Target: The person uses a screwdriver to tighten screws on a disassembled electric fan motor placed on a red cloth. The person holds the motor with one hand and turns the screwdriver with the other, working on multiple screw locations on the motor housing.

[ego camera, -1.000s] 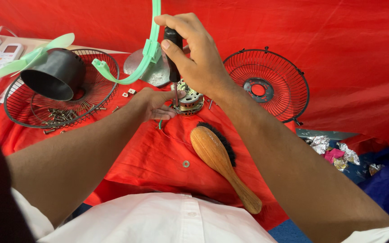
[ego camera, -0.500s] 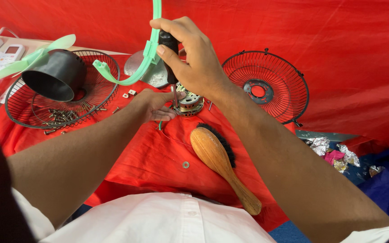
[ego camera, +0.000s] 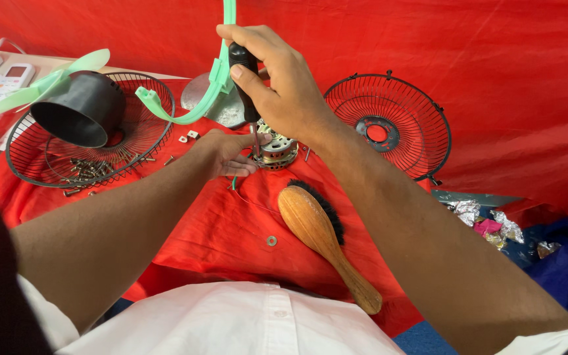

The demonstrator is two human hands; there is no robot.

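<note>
A red cloth (ego camera: 185, 230) is spread over the counter and hung up behind it. On the left a wire fan guard (ego camera: 27, 164) is laid flat, with a black cone-shaped housing (ego camera: 80, 112) tilted inside it and a heap of screws (ego camera: 90, 169) beside that. Pale green fan blades (ego camera: 47, 85) are seen behind the housing. A second guard (ego camera: 389, 125) is propped against the cloth on the right. A green plastic ring (ego camera: 208, 92) curves up out of the top edge, near a grey disc (ego camera: 228, 108).

A wooden brush (ego camera: 320, 236), bristles turned away, is laid slantwise just below the middle. Crumpled foil (ego camera: 494, 227) is seen at the right, off the cloth.

The fan motor (ego camera: 277, 150) rests on the cloth at the centre, between the two hands. The right hand (ego camera: 277, 85) is clenched round the black handle of a screwdriver (ego camera: 244, 72), held upright with its shaft pointed down at the motor. The left hand (ego camera: 225, 154) is laid against the motor's left side, fingers curled; whether the motor is truly gripped cannot be told. A small washer (ego camera: 271, 240) lies apart on the cloth, near the brush, and two small white pieces (ego camera: 189, 137) lie beside the left guard.
</note>
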